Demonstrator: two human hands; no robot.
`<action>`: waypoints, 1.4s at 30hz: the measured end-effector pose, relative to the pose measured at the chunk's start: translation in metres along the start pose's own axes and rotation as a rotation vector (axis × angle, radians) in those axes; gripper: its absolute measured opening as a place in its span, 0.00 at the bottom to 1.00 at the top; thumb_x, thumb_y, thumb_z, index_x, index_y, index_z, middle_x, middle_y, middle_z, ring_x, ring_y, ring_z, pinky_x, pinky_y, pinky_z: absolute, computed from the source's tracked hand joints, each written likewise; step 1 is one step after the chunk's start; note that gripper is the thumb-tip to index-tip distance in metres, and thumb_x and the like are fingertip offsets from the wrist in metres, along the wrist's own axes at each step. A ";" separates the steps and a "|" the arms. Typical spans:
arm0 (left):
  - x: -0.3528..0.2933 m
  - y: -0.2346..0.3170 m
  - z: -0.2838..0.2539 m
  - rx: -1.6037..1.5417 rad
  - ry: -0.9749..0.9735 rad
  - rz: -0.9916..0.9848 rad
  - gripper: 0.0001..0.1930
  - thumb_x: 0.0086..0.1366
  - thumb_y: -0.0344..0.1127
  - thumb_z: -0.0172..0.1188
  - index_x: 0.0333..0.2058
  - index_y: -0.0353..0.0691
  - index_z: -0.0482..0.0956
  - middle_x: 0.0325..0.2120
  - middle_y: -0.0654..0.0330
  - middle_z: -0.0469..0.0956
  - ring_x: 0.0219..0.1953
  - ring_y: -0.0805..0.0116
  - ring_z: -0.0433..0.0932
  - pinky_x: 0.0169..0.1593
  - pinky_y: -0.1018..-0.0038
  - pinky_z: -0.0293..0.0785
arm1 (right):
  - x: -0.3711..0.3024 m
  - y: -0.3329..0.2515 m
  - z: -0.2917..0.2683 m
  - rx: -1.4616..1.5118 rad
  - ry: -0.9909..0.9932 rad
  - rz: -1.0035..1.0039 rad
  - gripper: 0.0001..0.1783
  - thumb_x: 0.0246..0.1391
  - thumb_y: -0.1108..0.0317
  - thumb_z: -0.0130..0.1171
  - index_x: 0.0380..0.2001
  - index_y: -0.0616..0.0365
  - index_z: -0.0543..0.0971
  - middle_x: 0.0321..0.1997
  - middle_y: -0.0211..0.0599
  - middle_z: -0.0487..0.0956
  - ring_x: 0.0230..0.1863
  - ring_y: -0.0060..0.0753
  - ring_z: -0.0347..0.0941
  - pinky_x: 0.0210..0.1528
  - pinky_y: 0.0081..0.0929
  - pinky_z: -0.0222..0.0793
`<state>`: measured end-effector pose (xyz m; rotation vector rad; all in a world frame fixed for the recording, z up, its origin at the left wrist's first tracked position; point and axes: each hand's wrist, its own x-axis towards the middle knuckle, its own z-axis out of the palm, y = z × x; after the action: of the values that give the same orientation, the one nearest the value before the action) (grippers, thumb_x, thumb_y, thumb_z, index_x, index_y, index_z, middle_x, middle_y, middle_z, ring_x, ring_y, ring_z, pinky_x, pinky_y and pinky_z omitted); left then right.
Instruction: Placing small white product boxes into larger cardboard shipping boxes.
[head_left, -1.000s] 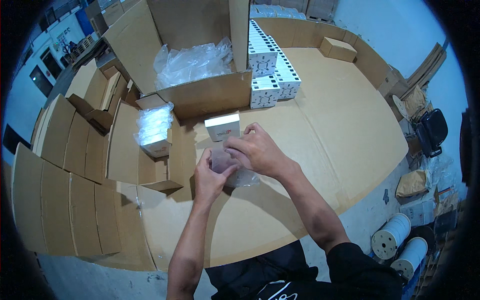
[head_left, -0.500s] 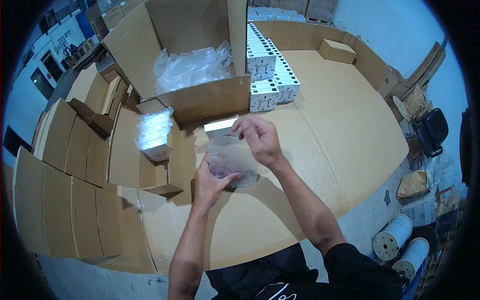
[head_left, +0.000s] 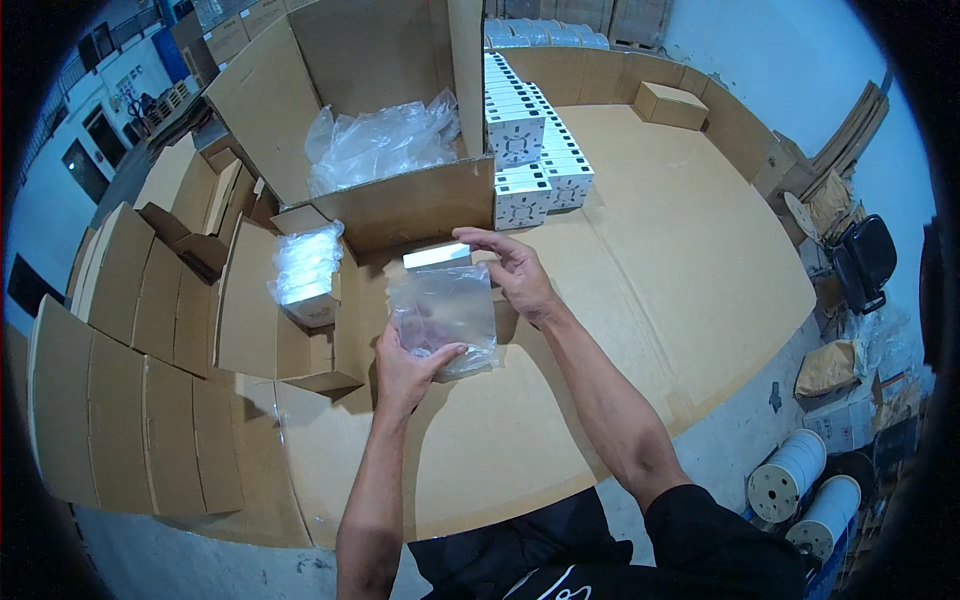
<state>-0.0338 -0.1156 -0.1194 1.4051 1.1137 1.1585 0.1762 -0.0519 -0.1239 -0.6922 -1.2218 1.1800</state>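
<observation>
My left hand (head_left: 405,365) pinches the lower left part of a clear plastic bag (head_left: 446,308), its thumb lying across the front. The bag hangs flat in front of a small white box (head_left: 437,257), whose top edge shows just beyond the bag's upper rim. My right hand (head_left: 518,276) is by the bag's upper right corner, index finger stretched over the right end of the box and thumb apart below it. Whether those fingers touch the box or the bag cannot be made out. The box's lower part is hidden behind the bag.
Left of my hands, an open carton (head_left: 345,345) holds several bagged boxes (head_left: 308,268). Behind it, a large carton (head_left: 420,205) contains loose plastic bags (head_left: 380,140). Stacked white boxes (head_left: 525,150) stand beside that carton. A closed brown box (head_left: 671,105) sits at the far right.
My right hand's fingers have spread and reached over the box's end. My left hand and the bag have shifted slightly left, and the bag looks more spread out.
</observation>
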 end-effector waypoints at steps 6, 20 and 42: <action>0.001 -0.008 -0.002 0.023 -0.005 -0.009 0.35 0.45 0.33 0.82 0.51 0.34 0.73 0.40 0.58 0.82 0.41 0.70 0.82 0.47 0.71 0.79 | -0.002 0.008 0.001 -0.177 0.001 0.058 0.21 0.57 0.81 0.60 0.55 0.60 0.79 0.50 0.32 0.81 0.48 0.21 0.75 0.48 0.23 0.75; 0.000 -0.003 -0.001 0.066 -0.027 -0.019 0.34 0.46 0.31 0.82 0.50 0.34 0.74 0.42 0.57 0.81 0.43 0.68 0.82 0.48 0.70 0.80 | -0.001 0.008 -0.007 0.411 0.337 -0.031 0.13 0.61 0.79 0.61 0.44 0.58 0.70 0.44 0.37 0.78 0.48 0.32 0.79 0.51 0.39 0.82; 0.004 -0.008 -0.004 0.057 0.022 -0.038 0.34 0.45 0.33 0.82 0.50 0.33 0.74 0.41 0.57 0.82 0.42 0.67 0.82 0.47 0.70 0.79 | -0.008 -0.001 -0.007 0.510 0.153 0.034 0.14 0.57 0.79 0.64 0.41 0.55 0.71 0.45 0.34 0.78 0.50 0.32 0.78 0.56 0.39 0.77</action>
<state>-0.0376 -0.1107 -0.1265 1.4115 1.1921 1.1256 0.1840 -0.0583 -0.1280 -0.4090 -0.7377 1.3703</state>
